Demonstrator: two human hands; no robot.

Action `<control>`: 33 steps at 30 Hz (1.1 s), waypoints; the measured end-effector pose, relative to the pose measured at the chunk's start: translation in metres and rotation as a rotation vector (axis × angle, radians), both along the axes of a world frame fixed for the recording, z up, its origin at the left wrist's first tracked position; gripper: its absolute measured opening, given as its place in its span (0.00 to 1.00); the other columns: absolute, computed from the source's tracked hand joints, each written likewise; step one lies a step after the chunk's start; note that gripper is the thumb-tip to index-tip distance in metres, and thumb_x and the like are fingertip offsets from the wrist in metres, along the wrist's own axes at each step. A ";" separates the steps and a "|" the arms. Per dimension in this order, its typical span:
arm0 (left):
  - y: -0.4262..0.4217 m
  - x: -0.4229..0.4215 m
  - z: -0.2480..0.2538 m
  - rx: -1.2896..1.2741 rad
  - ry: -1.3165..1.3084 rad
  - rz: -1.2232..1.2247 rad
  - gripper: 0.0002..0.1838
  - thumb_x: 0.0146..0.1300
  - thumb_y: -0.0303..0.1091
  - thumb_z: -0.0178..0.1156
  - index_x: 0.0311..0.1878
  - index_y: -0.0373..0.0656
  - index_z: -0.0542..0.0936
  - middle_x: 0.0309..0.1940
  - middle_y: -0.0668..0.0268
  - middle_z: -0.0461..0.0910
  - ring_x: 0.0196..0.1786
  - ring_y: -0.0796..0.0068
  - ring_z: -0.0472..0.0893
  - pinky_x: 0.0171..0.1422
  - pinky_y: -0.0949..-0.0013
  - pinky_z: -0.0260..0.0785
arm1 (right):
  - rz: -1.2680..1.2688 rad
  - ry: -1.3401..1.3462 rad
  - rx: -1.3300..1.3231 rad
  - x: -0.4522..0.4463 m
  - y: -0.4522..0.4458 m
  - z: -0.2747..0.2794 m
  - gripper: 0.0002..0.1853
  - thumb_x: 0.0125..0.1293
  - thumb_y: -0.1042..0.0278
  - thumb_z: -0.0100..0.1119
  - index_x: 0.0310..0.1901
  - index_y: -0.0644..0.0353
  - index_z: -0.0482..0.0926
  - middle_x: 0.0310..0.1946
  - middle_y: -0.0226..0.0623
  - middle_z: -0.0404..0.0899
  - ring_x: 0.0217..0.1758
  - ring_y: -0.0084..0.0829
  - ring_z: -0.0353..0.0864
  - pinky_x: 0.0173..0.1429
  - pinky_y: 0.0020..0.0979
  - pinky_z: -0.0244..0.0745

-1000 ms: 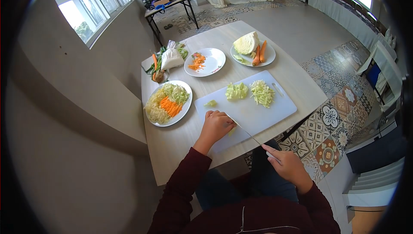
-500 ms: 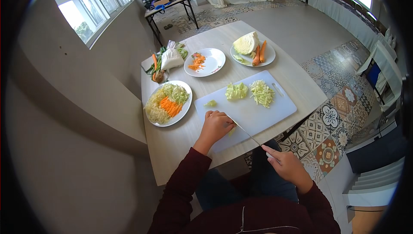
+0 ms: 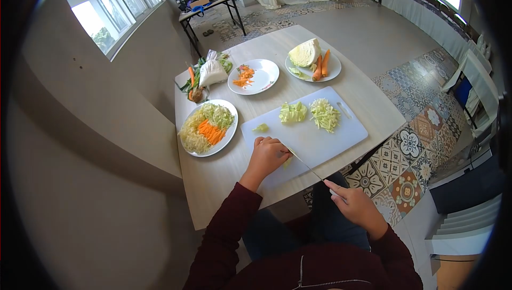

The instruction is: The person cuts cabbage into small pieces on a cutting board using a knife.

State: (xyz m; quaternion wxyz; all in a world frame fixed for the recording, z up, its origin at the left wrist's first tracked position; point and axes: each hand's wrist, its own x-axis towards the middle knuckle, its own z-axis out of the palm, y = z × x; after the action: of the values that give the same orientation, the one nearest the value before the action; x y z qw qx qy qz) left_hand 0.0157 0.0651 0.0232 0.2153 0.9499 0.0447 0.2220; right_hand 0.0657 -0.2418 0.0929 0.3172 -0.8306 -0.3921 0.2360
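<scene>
My right hand grips the handle of a knife, its blade reaching across the board's near edge to the fingers of the other hand. Curled over the near left part of the white cutting board, my left hand presses on a piece of cabbage, mostly hidden under the fingers. Farther up the board lie a small cabbage scrap, a stack of cut cabbage leaves and a heap of shredded cabbage.
Left of the board stands a plate of shredded vegetables. Behind are a plate with carrot shreds, a plate bearing a cabbage chunk and carrots, and a white bag among greens. A wall runs along the left.
The knife blade has shifted very slightly near my left fingers. Both hands and the food stay almost where they were.
</scene>
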 end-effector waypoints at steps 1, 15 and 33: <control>0.000 0.000 0.001 -0.007 0.003 0.002 0.07 0.53 0.38 0.76 0.28 0.48 0.88 0.29 0.72 0.85 0.38 0.68 0.81 0.56 0.62 0.64 | -0.004 0.002 -0.003 0.000 0.001 0.001 0.23 0.72 0.64 0.54 0.69 0.45 0.76 0.37 0.51 0.85 0.38 0.55 0.84 0.46 0.50 0.79; 0.001 0.001 -0.002 0.000 0.019 0.007 0.07 0.53 0.39 0.76 0.28 0.48 0.88 0.30 0.71 0.86 0.40 0.68 0.81 0.58 0.61 0.64 | 0.020 0.002 0.018 0.014 0.024 -0.016 0.25 0.73 0.62 0.53 0.71 0.44 0.73 0.36 0.56 0.83 0.40 0.57 0.84 0.47 0.51 0.78; 0.006 0.000 -0.003 -0.053 -0.023 -0.028 0.06 0.53 0.35 0.74 0.30 0.49 0.85 0.27 0.72 0.84 0.37 0.68 0.81 0.56 0.61 0.64 | -0.030 -0.481 -0.108 0.007 -0.021 -0.019 0.24 0.66 0.59 0.64 0.64 0.27 0.80 0.28 0.31 0.76 0.29 0.38 0.81 0.34 0.43 0.78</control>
State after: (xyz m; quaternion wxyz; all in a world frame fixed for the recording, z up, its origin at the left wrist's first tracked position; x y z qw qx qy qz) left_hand 0.0154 0.0713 0.0199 0.2440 0.9418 0.0349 0.2286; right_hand 0.0726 -0.2631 0.0734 0.1732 -0.8845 -0.4305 0.0473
